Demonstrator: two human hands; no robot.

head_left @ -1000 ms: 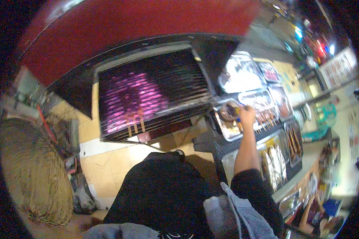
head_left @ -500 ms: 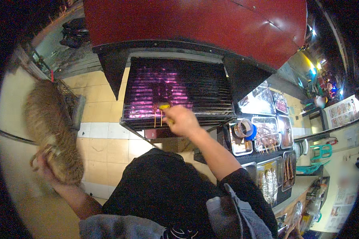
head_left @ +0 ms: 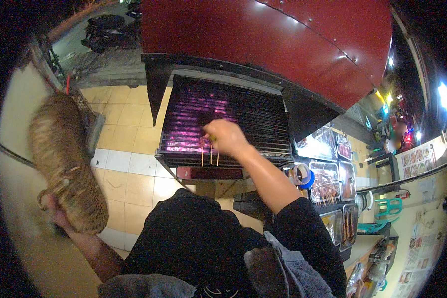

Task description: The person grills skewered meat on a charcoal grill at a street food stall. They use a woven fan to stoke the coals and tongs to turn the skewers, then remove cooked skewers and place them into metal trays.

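In front of me is a charcoal grill (head_left: 263, 119) with a barred grate, its coals glowing purple-pink on the left half. My right hand (head_left: 226, 139) is closed over the front of the grate, around a small yellowish thing whose kind I cannot make out. Just left of and below those fingers, thin skewers (head_left: 202, 158) stick out past the grill's front edge; the food on them is small and partly hidden by the hand. At the far left my left hand (head_left: 59, 214) grips a large brown woven hand fan (head_left: 67, 154), which is blurred.
A dark red metal hood (head_left: 268, 39) overhangs the grill's far side. To the right stand metal trays, among them a tray of skewered food (head_left: 325, 184), beside a clear tub with a blue rim (head_left: 302, 176). Farther right is a teal plastic chair (head_left: 385, 211).
My right hand has shifted slightly up over the grate, and a third skewer stick now shows beneath it. The left hand keeps hold of the woven fan. The whole view has turned slightly.
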